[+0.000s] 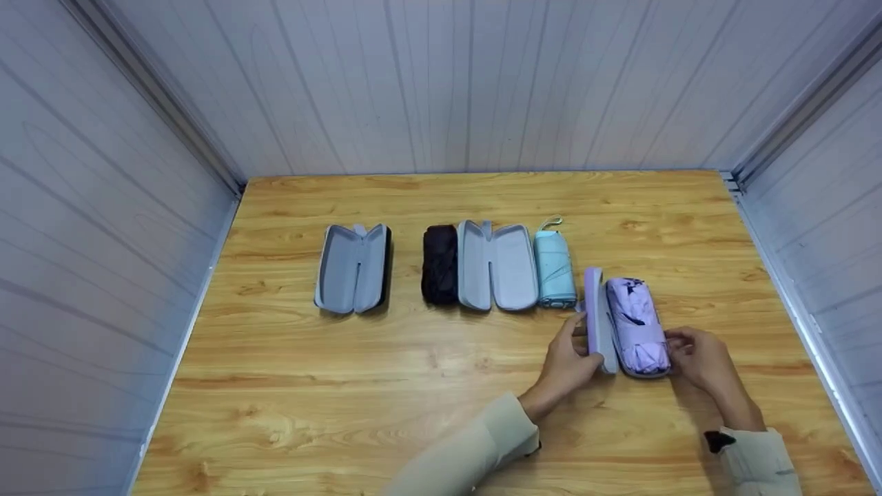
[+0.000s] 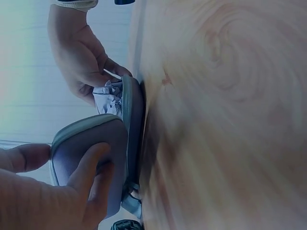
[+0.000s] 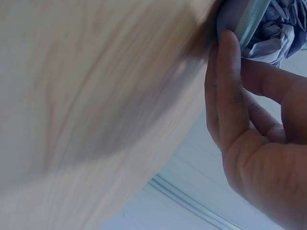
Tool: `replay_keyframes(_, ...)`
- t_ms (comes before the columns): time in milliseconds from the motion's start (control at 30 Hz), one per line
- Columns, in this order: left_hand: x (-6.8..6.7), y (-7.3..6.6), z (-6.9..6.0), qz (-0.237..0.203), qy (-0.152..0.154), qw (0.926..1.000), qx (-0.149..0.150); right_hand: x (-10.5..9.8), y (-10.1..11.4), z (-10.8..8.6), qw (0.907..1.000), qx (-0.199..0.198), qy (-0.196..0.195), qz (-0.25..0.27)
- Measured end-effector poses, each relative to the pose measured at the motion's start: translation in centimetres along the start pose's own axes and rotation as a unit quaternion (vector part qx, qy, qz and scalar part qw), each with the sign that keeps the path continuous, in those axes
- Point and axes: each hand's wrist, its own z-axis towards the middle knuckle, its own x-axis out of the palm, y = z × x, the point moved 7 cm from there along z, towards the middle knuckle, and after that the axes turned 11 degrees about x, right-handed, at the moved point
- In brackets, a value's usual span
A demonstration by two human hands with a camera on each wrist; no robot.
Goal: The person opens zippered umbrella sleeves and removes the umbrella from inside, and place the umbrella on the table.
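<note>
A purple hard case (image 1: pixel 592 310) with a grey lining stands unfolded at the right of the table. In its right half lies a folded purple umbrella (image 1: pixel 630 310) with a strap around it. My left hand (image 1: pixel 568 358) grips the case's raised left half, thumb at the edge and fingers against the outer face. On the other side, my right hand (image 1: pixel 699 355) holds the right half's near rim. In the right wrist view a fingertip of it presses the case's outer wall (image 3: pixel 230 19), with the thumb by the umbrella's crumpled fabric (image 3: pixel 271 48).
Left of the case lies a folded light-blue umbrella (image 1: pixel 555 269) with a cord loop. Beside it are an unfolded grey-lined case (image 1: pixel 513 269) and a folded black umbrella (image 1: pixel 439 265). Another unfolded case (image 1: pixel 337 269) stands farther left. White panel walls (image 1: pixel 441 89) surround the wooden table (image 1: pixel 310 399).
</note>
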Motion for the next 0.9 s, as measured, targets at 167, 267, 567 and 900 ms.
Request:
replay_keyframes(167, -0.3, 0.3, -0.2, 0.003, -0.008, 0.9999, -0.006, -0.1, -0.2, 0.1, 1.0, 0.009, 0.002, -0.003)
replay_keyframes(267, -0.4, 0.5, -0.4, -0.006, -0.009, 0.9998, -0.019, -0.1, -0.4, 0.1, 0.9999, 0.016, 0.003, -0.001)
replay_keyframes(567, -0.3, 0.9, -0.6, -0.025, -0.001, 0.9987, -0.045, -0.3, -0.6, 0.2, 0.9996, 0.028, 0.004, 0.003)
replay_keyframes(900, 0.1, 1.2, -0.8, -0.038, -0.007, 0.9984, -0.042, -0.3, 2.7, -1.7, 0.9962, -0.017, -0.084, -0.013)
